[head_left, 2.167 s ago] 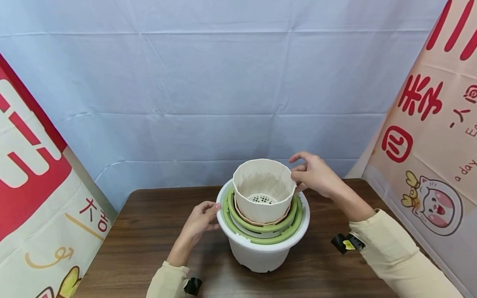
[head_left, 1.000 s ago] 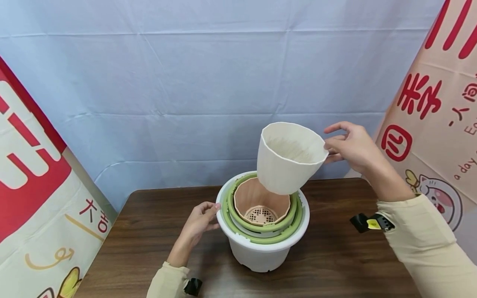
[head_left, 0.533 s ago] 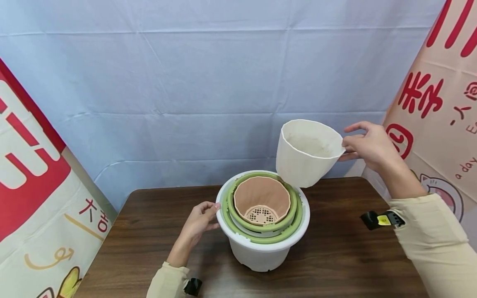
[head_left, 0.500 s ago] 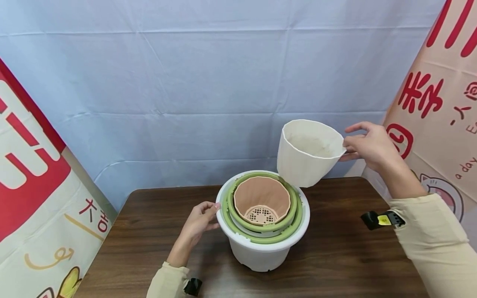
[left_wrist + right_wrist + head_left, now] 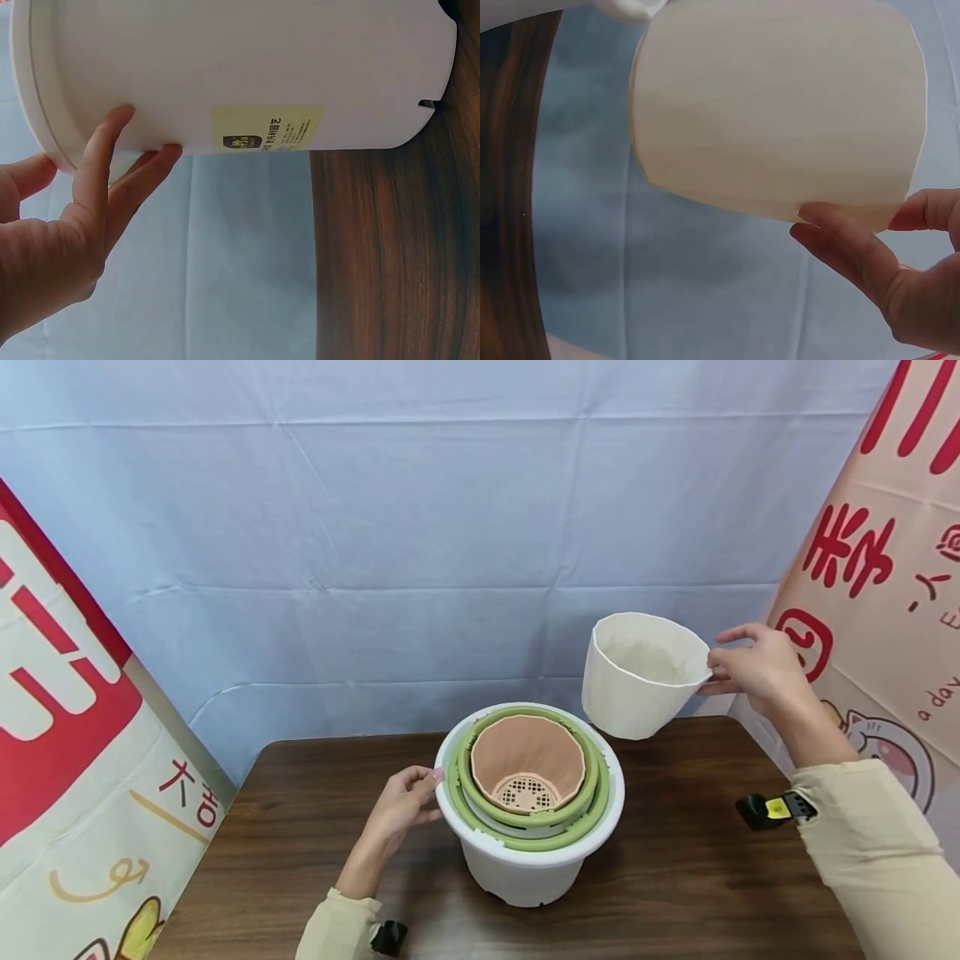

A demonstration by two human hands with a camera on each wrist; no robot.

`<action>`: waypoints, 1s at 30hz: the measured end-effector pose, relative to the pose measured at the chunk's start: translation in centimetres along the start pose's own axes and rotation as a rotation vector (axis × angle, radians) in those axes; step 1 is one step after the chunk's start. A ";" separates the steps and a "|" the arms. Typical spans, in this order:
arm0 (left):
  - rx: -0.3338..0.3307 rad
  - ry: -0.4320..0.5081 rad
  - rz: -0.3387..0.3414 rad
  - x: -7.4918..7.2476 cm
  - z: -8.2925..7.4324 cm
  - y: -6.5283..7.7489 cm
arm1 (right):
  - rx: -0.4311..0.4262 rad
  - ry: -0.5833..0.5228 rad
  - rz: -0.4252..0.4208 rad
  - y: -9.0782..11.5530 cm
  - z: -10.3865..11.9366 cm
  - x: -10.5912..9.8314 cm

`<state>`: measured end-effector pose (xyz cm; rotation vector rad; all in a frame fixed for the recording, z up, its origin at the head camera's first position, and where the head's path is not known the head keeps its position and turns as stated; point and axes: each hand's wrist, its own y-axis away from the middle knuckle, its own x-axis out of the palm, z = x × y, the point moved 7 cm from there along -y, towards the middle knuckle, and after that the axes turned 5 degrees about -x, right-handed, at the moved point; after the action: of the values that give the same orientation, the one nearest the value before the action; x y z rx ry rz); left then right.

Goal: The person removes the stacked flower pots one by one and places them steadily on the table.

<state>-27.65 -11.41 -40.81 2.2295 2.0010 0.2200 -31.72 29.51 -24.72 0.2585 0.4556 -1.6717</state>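
My right hand [image 5: 761, 670] pinches the rim of a white faceted flowerpot [image 5: 626, 697], held up and tilted behind and right of the nested stack. In the right wrist view its thumb is at the rim and its fingers [image 5: 840, 232] lie along the outer wall. A large white flowerpot [image 5: 517, 872] stands upright on the table. My left hand [image 5: 405, 802] grips its left rim, thumb on the edge and fingers [image 5: 97, 165] against the outside wall. Nested inside it are green-rimmed pots [image 5: 600, 797] and, innermost, a peach flowerpot [image 5: 517, 743] with a perforated bottom.
The dark wooden table [image 5: 315, 843] runs back to a pale blue cloth [image 5: 375, 568]. Printed cloths hang at the left [image 5: 52, 710] and right [image 5: 885, 635]. A yellow label [image 5: 270, 127] sits on the large pot's wall.
My right hand has lifted the white faceted flowerpot out of the peach one and carried it right, lowering it slightly in the last half second. The left hand has stayed at the large pot's rim.
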 end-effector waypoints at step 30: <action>-0.018 0.008 -0.014 -0.2 0.0 -0.1 | 0.121 -0.080 -0.095 0.7 -11.4 3.7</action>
<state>-27.80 -11.54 -40.88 2.2070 2.0096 0.2456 -32.63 31.10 -36.58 0.2611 0.3119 -1.7990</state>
